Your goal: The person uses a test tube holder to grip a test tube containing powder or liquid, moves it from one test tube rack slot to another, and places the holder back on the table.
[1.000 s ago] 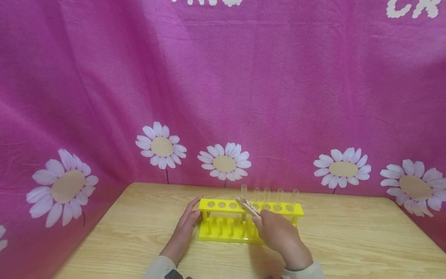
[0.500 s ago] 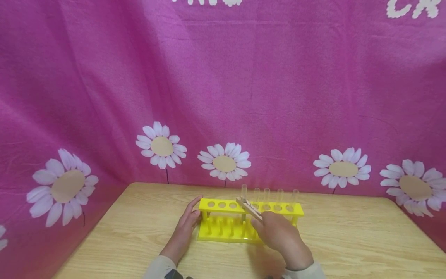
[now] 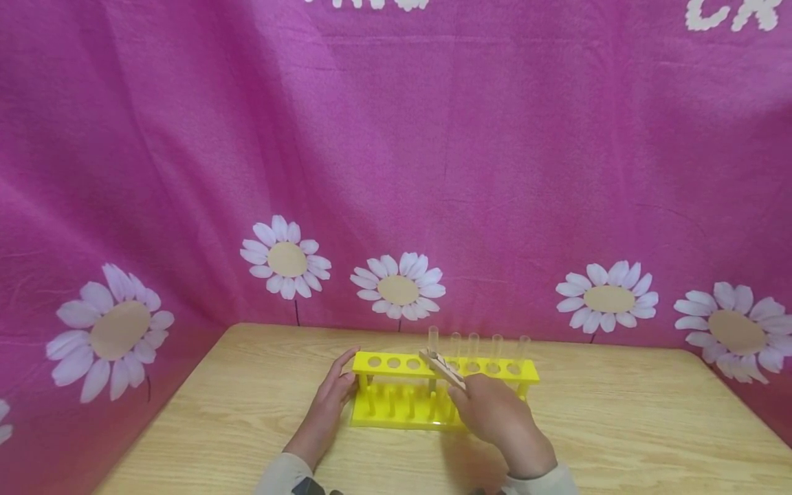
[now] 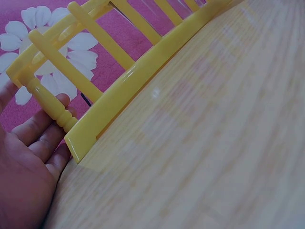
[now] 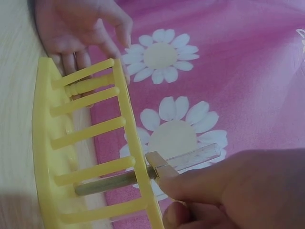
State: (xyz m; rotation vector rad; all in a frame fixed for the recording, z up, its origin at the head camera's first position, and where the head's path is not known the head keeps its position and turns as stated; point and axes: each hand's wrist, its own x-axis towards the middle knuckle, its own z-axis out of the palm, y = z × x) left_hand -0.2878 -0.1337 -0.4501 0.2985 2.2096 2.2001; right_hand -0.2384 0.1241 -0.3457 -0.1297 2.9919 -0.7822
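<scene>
A yellow test tube rack [image 3: 396,366] stands on the table, its left end beside my left hand [image 3: 331,395]. In the left wrist view, the fingers [image 4: 35,129] of that hand are loosely bent around the rack's turned end post [image 4: 50,102]. My right hand [image 3: 495,412] grips a wooden test tube clamp [image 3: 442,368]. The clamp's jaws are around a glass test tube [image 3: 433,337] just above the rack's top bar. Dark grey contents fill that tube's lower part [image 5: 112,182], which passes through a hole and ends close over the base. My right hand hides the rack's lower right part.
Several clear test tubes [image 3: 497,347] stand in the holes to the right. Three bare holes lie left of the clamped tube, above upright pegs [image 3: 391,402]. Behind the wooden table [image 3: 247,385] hangs a magenta cloth [image 3: 495,172] printed with daisies.
</scene>
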